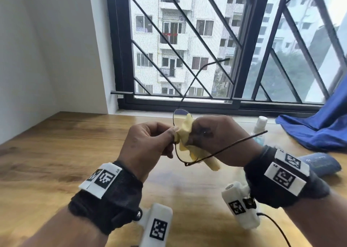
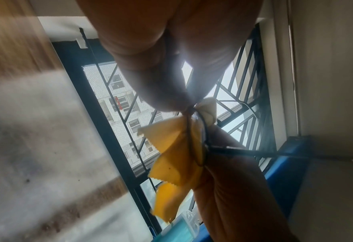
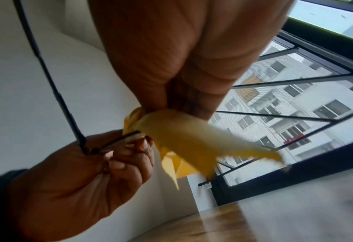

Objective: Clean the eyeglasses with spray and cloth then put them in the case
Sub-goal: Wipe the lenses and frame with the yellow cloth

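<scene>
The left hand [image 1: 148, 139] pinched the eyeglasses [image 1: 185, 152] at the rim while the right hand [image 1: 216, 134] held the yellow cloth [image 1: 185, 134] bunched on a lens. The wipe probably wanted light pressure, the frame braced near that lens.

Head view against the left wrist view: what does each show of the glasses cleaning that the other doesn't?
Only the head view shows the whole setup: the wooden table, the blue case lying at its right, the spray bottle with its white cap, and both temples of the eyeglasses spread open.

Only the left wrist view shows the yellow cloth from beneath, with its zigzag-cut edge hanging free.

Both show the left hand pinching the frame, the right hand gripping the cloth on a lens, and the barred window.
</scene>
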